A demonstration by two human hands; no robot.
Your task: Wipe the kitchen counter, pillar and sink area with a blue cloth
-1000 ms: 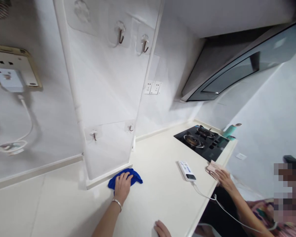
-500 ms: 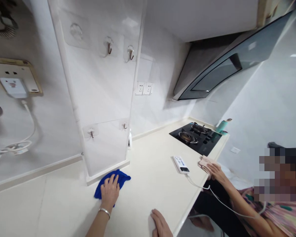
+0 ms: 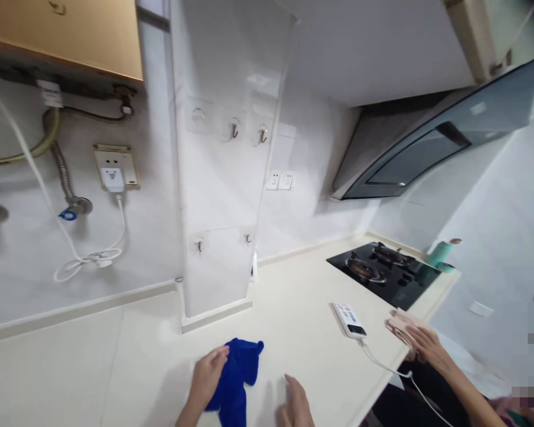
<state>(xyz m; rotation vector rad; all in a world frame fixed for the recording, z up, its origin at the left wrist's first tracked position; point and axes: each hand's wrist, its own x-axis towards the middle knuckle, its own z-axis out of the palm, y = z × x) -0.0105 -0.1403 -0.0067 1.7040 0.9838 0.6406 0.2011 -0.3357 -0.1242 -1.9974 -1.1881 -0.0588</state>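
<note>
A dark blue cloth lies rumpled at the front of the pale countertop, partly bunched. My left hand has its bent fingers closed on the upper left edge of this cloth; the thumb side is partly hidden. To the right of the cloth, apart from it, my right hand is held low over the counter. Its fingers are stretched out with nothing between them, and the frame's bottom edge cuts it off.
A white power bank with a cable lies on the counter. At the right, another person's hand presses a pink cloth near the counter edge. Behind are a black gas hob, a range hood and a wall pillar with hooks.
My left hand was flat on the spread cloth by the pillar's base; it has drawn the cloth back toward me, now bunched up. My view has swung left.
</note>
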